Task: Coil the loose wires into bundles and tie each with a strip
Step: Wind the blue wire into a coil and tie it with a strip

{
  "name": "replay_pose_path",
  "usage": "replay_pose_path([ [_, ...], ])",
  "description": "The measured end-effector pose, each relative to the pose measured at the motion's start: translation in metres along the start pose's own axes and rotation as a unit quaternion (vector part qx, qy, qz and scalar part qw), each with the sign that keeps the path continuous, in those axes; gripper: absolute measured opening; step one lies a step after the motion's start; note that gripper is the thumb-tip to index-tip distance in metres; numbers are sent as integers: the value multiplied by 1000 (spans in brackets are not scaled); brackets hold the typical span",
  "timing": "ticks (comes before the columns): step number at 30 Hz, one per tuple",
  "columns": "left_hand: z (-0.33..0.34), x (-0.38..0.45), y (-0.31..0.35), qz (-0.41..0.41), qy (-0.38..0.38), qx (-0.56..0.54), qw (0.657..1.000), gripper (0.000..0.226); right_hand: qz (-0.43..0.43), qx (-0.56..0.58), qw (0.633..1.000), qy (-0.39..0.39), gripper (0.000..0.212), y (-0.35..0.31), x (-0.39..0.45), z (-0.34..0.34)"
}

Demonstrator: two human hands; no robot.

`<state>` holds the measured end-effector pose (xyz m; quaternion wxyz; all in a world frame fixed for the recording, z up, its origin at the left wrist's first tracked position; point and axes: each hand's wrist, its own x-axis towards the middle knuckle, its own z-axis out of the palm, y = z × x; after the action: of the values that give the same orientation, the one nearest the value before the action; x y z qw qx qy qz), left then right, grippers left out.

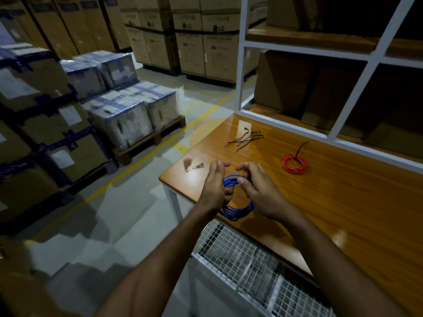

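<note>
Both hands [214, 186] [258, 193] — around blue coil [238, 210]

The coiled blue wire bundle [238, 209] is partly covered by the left hand [214, 186] and the right hand [258, 193]; its middle section is concealed. Whether a tie strip is pinched cannot be determined. The glossy orange-brown wooden table [343, 202] is cut off at the right and bottom edges. The thin dark tie strips [246, 138] near its far edge cannot be counted. Box contents on the white metal shelving [366, 72] are lost in shadow.
</note>
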<state>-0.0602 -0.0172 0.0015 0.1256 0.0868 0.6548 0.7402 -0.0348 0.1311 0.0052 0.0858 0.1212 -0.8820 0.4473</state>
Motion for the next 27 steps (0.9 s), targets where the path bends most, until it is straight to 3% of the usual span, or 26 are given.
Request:
replay_pose_path([
  [3,-5,8,-1,2,2,11,1000,56,-15,-110,994,-22,15,-4,4,6],
  [6,-1,18,2,-20,46,9,999,51,-39,-267,962,38,12,-4,5,13],
  [10,6,36,-5,-35,81,22,996,38,-5,-317,948,28,20,11,11,17],
  [14,4,54,-6,-108,32,28,993,47,3,-213,977,27,20,31,30,10],
  [16,5,66,-9,-55,65,125,988,54,68,-101,992,14,26,35,43,8],
  [19,8,86,-19,47,132,322,936,60,195,63,979,-15,35,43,65,9],
  [22,12,108,-23,46,149,360,920,60,229,140,963,-3,38,58,81,12],
  [24,13,121,-26,22,145,343,928,66,207,130,970,15,41,67,91,9],
  [27,15,134,-31,-80,91,225,967,73,163,11,986,13,44,77,104,4],
])
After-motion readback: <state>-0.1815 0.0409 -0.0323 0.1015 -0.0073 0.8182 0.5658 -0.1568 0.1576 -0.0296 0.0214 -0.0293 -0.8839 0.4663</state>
